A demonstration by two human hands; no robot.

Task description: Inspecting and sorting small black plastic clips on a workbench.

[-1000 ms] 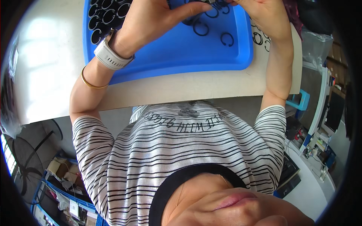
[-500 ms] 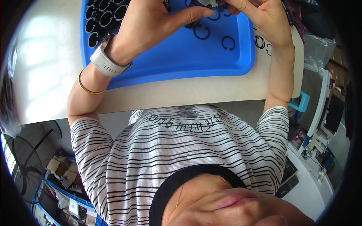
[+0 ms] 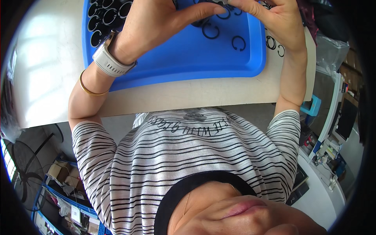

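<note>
At the top edge, a dark part with a silvery metal edge point(image 3: 224, 2) lies between my two hands, mostly cut off. My left hand point(image 3: 154, 25) stretches its thumb along the near side of this part; the other fingers are out of view. My right hand point(image 3: 276, 21) brings thumb and fingertips together at the part's right end. Whatever else the fingertips hold is too small to make out. Below the hands, black open retaining rings lie in a blue tray point(image 3: 184, 66): one larger ring point(image 3: 211, 38) and another ring point(image 3: 233, 44) nearer the right wall.
Several black ring-shaped parts point(image 3: 109, 17) stand packed in the tray's left side. More rings point(image 3: 268, 43) lie on the pale table point(image 3: 196, 91) by my right wrist. A fan point(image 3: 26, 172) stands at lower left, near a blue-edged shelf point(image 3: 70, 203).
Both hands and the part have shifted slightly upward, so less of the part shows. My right fingers have spread a little. The loose rings stay in the tray.
</note>
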